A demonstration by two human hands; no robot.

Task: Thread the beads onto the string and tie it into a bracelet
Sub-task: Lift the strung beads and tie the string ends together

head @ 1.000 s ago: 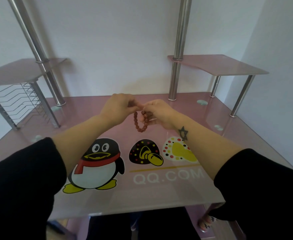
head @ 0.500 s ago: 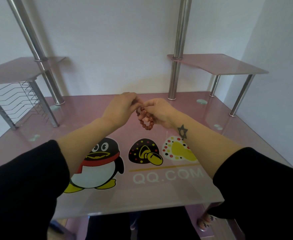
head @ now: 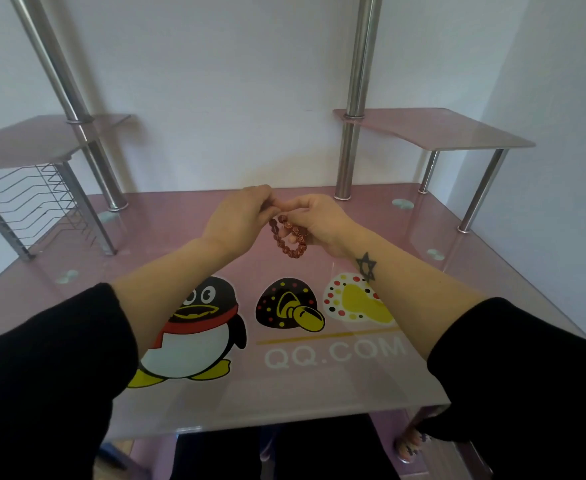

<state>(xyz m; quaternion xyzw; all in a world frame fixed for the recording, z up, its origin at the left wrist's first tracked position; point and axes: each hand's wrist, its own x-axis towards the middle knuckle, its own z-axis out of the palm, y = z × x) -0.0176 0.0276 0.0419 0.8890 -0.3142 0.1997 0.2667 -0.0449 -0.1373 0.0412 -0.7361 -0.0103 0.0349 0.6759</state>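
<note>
A beaded strand (head: pixel 290 239) of red-brown beads is held in the air between the two hands. It hangs as a closed loop just below the point where the fingertips meet. The left hand (head: pixel 239 216) is drawn into a narrow pinch, thumb against curled fingers, at the top of the loop. What lies between its pads cannot be made out (the string itself is too fine to be seen), but a free end is judged to be gripped there. The right hand (head: pixel 319 220) is likewise curled, with thumb and forefinger closed at the same top point. One side of the loop is rested against its lower fingers, probably so that the beads cannot slide while the ends are worked. The hands are set fingertip to fingertip, since a knot calls for both ends to be held close and taut. The loop is carried clear above the pink glass desk (head: pixel 319 393), which lies beneath both wrists, so nothing is dragged. No loose beads are seen, and the tying step is judged to be in hand.
</note>
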